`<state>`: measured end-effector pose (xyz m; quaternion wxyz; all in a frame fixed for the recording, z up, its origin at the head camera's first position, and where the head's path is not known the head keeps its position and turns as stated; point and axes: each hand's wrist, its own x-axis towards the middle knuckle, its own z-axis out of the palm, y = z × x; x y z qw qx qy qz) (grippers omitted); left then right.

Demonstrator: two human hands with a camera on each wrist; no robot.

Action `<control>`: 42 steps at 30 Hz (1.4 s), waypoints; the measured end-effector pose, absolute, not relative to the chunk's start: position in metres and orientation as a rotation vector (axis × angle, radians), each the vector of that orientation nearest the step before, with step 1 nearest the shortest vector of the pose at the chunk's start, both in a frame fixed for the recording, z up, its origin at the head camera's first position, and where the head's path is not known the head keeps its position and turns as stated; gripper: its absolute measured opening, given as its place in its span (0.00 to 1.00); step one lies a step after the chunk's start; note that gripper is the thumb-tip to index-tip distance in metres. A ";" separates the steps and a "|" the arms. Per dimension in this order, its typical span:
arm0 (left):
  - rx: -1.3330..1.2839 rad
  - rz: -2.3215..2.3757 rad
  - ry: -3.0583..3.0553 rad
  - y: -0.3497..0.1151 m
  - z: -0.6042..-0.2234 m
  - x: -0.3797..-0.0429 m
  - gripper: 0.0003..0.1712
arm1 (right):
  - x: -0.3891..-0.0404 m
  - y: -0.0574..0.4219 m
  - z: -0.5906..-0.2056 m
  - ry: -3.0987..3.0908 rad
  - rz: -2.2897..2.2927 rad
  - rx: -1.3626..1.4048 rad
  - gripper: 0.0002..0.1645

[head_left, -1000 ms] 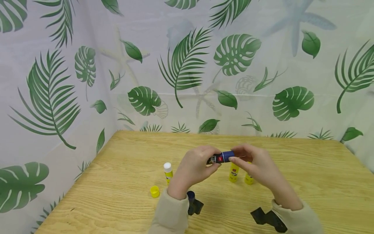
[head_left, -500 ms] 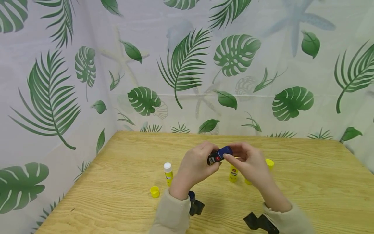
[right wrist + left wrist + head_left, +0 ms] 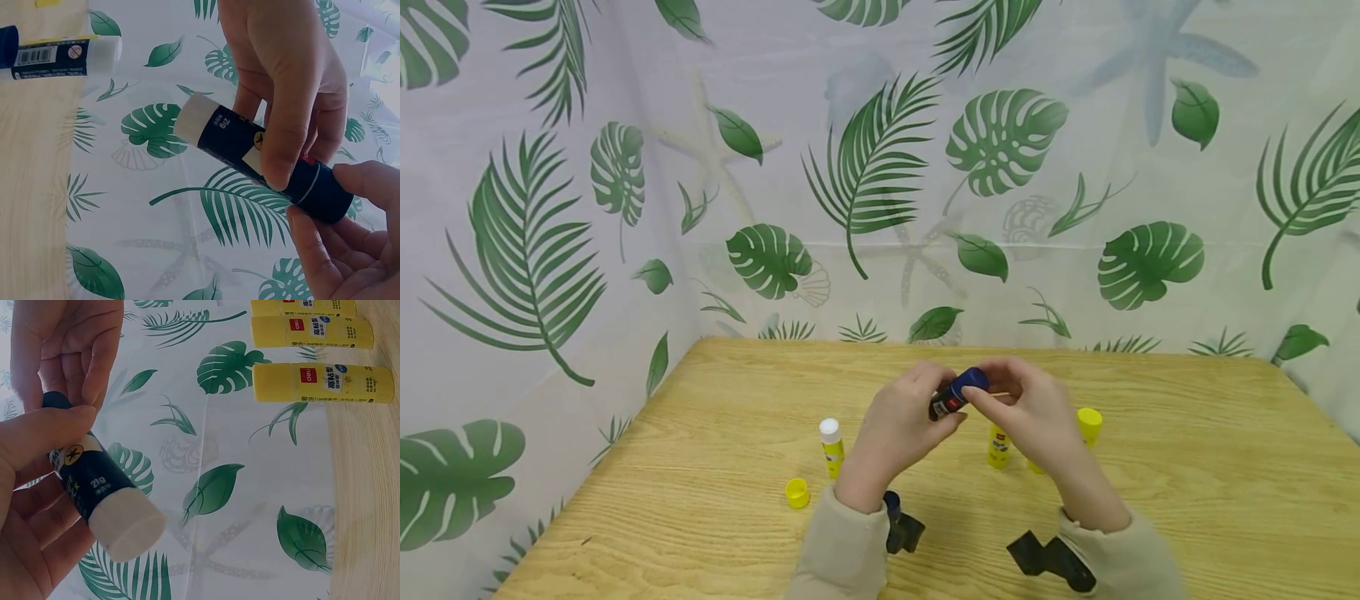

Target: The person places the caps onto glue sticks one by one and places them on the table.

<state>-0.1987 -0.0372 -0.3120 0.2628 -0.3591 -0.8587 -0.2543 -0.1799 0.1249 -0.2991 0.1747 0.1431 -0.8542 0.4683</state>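
Observation:
Both hands are on a dark blue glue stick with a white base, held tilted above the table. My left hand grips its body between thumb and fingers, leaving the white base end out in the left wrist view. My right hand pinches the blue cap with thumb and fingertips. The cap sits on the stick, its pale seam line visible in the right wrist view. Beyond the right hand stand yellow glue sticks, partly hidden by it in the head view.
Left of the left wrist, a yellow glue stick stands white end up, near a loose yellow cap. Another blue glue stick shows in the right wrist view. Black wrist mounts hang at the sleeves over the wooden table.
The right hand has moved left and slightly up, and the glue stick has tilted, cap end higher. A yellow glue stick's top has come into view behind the right hand.

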 end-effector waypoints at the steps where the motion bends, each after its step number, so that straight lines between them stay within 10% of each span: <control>1: -0.963 -0.691 -2.331 -0.038 -0.312 -0.199 0.18 | -0.180 0.124 -0.298 -2.418 1.325 0.405 0.18; 42: -0.908 -0.603 -2.499 -0.053 -0.309 -0.201 0.16 | -0.219 0.110 -0.353 -2.713 0.722 0.407 0.15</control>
